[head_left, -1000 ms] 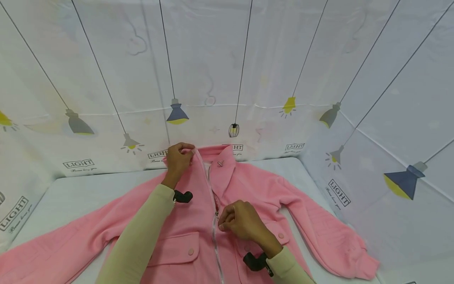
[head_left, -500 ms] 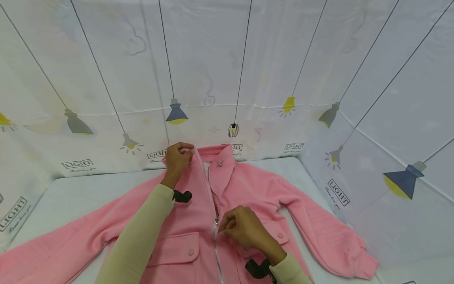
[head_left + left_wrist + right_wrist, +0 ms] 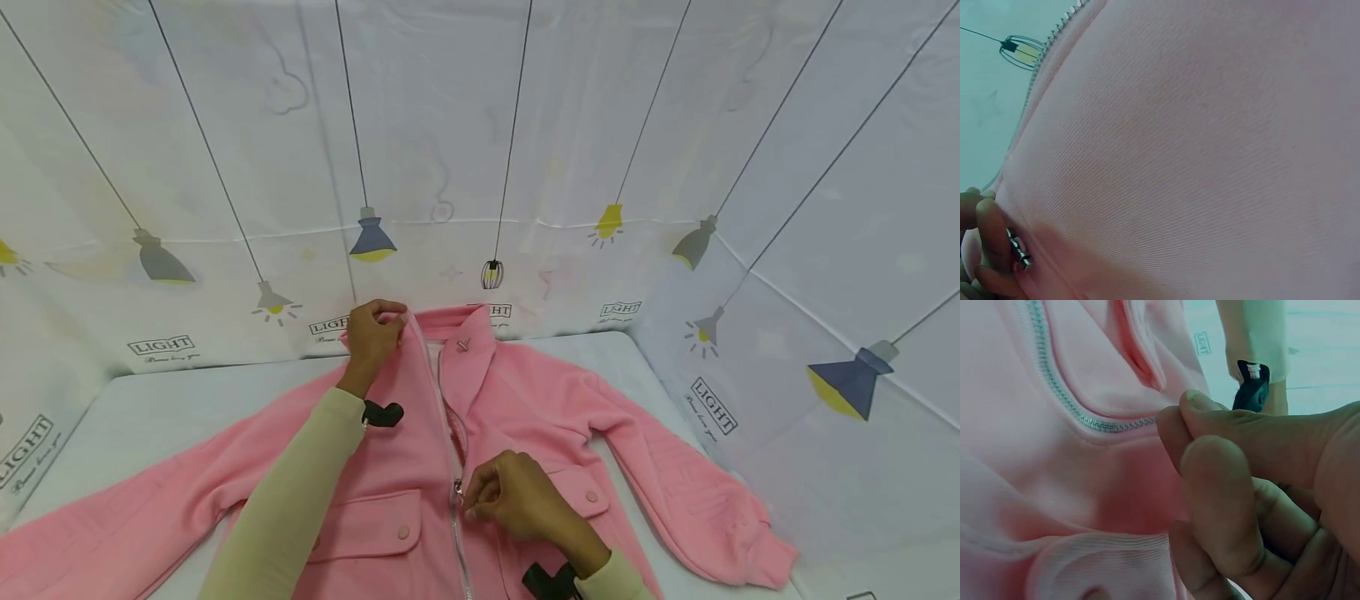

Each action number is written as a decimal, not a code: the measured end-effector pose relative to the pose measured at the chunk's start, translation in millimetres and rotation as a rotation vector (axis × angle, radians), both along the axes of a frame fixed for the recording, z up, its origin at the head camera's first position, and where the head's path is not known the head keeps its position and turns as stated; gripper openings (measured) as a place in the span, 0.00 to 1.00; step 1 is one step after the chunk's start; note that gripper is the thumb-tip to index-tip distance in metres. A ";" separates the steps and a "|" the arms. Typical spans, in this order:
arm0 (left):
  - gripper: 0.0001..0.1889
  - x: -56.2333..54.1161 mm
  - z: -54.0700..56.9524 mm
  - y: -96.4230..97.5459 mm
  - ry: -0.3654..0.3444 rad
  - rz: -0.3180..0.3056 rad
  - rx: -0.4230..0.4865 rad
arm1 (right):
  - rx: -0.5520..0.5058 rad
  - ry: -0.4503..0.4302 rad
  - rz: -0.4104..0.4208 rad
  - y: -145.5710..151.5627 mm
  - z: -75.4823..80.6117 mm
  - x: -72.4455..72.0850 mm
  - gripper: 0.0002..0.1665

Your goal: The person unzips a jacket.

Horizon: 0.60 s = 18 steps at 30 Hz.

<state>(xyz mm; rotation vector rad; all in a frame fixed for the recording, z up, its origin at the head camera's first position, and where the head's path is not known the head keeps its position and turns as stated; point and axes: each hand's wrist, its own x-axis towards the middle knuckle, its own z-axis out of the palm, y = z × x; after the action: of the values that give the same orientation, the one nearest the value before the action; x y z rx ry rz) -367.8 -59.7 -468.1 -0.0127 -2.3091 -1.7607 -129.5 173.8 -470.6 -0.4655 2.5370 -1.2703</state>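
Note:
A pink jacket (image 3: pixel 558 392) lies front up, with its collar toward the wall. My left hand (image 3: pixel 369 340) pinches the collar edge at the top of the zipper on the left side. Beside those fingers, a small metal ornament (image 3: pixel 1019 250) shows in the left wrist view. Lower down, my right hand (image 3: pixel 519 498) pinches the zipper pull by the slider (image 3: pixel 458 486), thumb against index finger; the fingertips mostly hide the pull. Above the slider the zipper stands parted, and below it the teeth (image 3: pixel 459 542) are joined. In the right wrist view, silver teeth (image 3: pixel 1107 425) curve toward the fingertips.
The jacket spreads over a white table (image 3: pixel 180 400). One sleeve (image 3: pixel 697 492) reaches right and the other (image 3: pixel 127 508) left. Flap pockets (image 3: pixel 375 525) sit on the front. A wall sheet (image 3: pixel 442 150) printed with lamps rises behind and to the right.
My right hand has drawn the zipper slider down the jacket front, so the parted stretch above it is longer. My left hand keeps its hold on the collar edge.

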 end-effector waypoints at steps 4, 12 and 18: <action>0.04 0.9 1.4 -0.9 -0.006 0.003 -0.005 | -0.004 -0.019 0.007 0.8 -3.4 3.5 0.06; 0.05 3.6 3.1 -1.7 -0.037 -0.006 0.008 | -0.014 -0.023 0.008 -0.5 -5.1 11.0 0.08; 0.05 3.6 3.7 -2.8 -0.029 0.002 0.008 | -0.019 -0.017 0.009 -0.3 -5.7 15.3 0.09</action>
<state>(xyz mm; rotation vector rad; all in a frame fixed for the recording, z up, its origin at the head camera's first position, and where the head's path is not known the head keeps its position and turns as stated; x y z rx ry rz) -364.2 -62.5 -464.4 0.0173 -2.3215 -1.7803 -114.3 173.5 -476.3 -0.4668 2.5078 -1.2914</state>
